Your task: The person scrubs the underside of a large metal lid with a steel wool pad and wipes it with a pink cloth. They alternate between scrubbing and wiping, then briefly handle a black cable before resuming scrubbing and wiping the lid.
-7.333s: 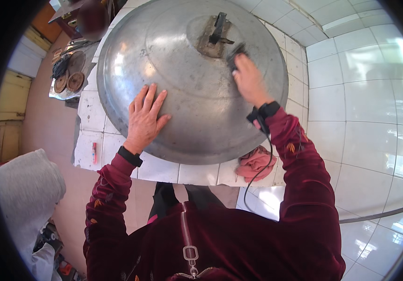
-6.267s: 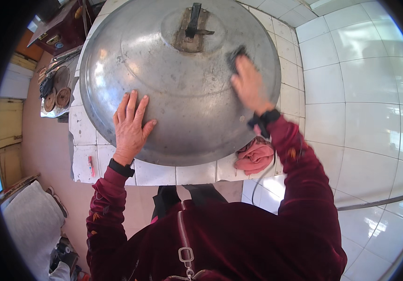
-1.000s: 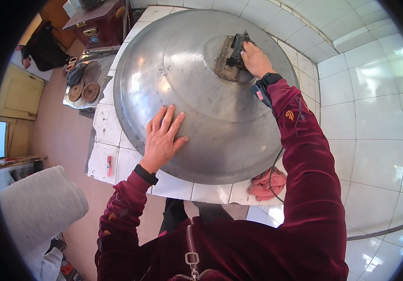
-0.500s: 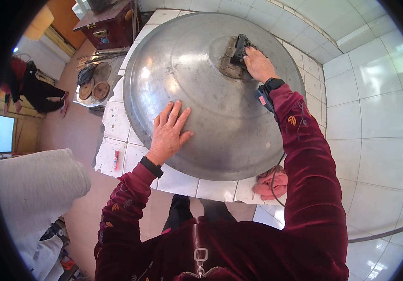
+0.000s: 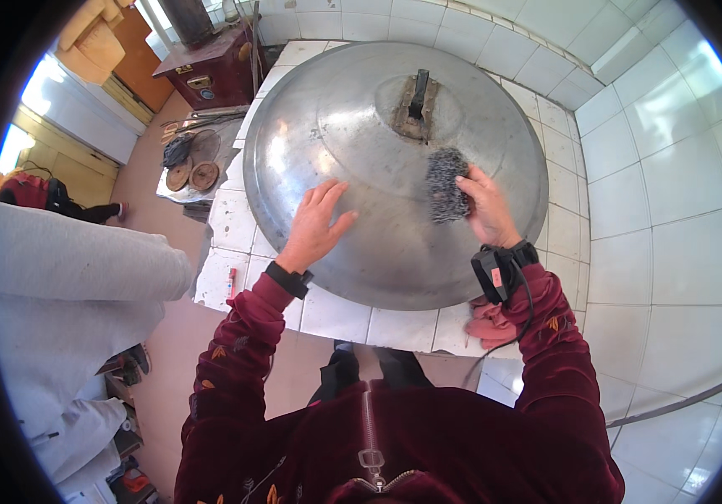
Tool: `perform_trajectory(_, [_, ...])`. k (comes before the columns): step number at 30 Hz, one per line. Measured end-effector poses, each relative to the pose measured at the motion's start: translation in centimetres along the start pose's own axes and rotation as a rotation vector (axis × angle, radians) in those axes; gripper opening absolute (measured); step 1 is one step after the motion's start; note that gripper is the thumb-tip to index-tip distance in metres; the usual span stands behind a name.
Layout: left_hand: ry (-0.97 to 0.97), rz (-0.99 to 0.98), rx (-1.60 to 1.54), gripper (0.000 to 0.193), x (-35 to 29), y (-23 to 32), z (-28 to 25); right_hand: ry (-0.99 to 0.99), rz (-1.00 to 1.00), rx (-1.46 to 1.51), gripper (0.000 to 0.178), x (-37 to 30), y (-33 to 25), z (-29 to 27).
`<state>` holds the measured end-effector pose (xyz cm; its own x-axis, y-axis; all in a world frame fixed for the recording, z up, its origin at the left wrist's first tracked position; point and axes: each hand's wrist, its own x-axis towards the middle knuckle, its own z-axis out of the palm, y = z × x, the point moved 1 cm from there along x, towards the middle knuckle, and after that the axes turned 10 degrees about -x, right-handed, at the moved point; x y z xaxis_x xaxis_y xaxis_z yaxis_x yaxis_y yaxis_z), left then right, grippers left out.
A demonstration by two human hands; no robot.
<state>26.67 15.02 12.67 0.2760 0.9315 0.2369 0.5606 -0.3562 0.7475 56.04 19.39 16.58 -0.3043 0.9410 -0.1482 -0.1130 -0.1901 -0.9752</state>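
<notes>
A large domed metal pot lid (image 5: 378,252) spans most of the white-tiled counter. Its dark upright handle (image 5: 418,94) rises from a brown, stained plate near the far side. In my right hand (image 5: 490,208) is a grey steel wool scouring pad (image 5: 445,186), gripped by its right edge over the lid just below the handle. My left hand (image 5: 314,228) is over the lid's near-left part with fingers spread and nothing in it. Whether its fingertips touch the metal cannot be made out.
A pink cloth (image 5: 490,324) lies at the counter's front right, beside a cable from my right wrist. A small red-and-white tube (image 5: 232,284) stands out at the left corner. Beyond are a dark red stove (image 5: 210,67) and round brown discs (image 5: 203,176); tiled wall borders the right.
My right hand has come from the handle down toward me, with the steel wool now plainly visible in it. My left hand has turned slightly and its fingers have lifted or curled a little.
</notes>
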Motion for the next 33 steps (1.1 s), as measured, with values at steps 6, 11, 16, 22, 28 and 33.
perform_trajectory(6, [-0.18, -0.532, -1.171, 0.04, 0.9, 5.3, 1.6, -0.186, 0.146, 0.469, 0.035, -1.7, 0.9, 6.6])
perform_trajectory(11, [0.024, -0.51, -1.44, 0.034, 1.5, 7.4, 1.9, -0.123, 0.134, 0.3, 0.034, -1.5, 1.3, 8.9])
perform_trajectory(16, [0.208, -0.529, -1.506, 0.026, 2.1, 6.7, 2.3, -0.094, -0.135, -0.255, 0.045, -1.3, 1.4, 7.4])
perform_trajectory(22, [0.364, -0.284, -1.199, 0.023, 8.2, 4.0, -1.0, 0.026, -0.19, -0.637, 0.041, -1.8, 2.0, 0.5])
perform_trajectory(28, [0.199, 0.125, 0.24, 0.047, 15.7, 1.4, 1.2, 0.159, -0.428, -1.12, 0.037, -3.6, 3.6, -5.8])
perform_trajectory(33, [0.017, 0.178, 0.635, 0.047, 14.6, -0.9, 5.0, 0.232, -0.38, -1.272, 0.036, -4.3, 4.8, -7.8])
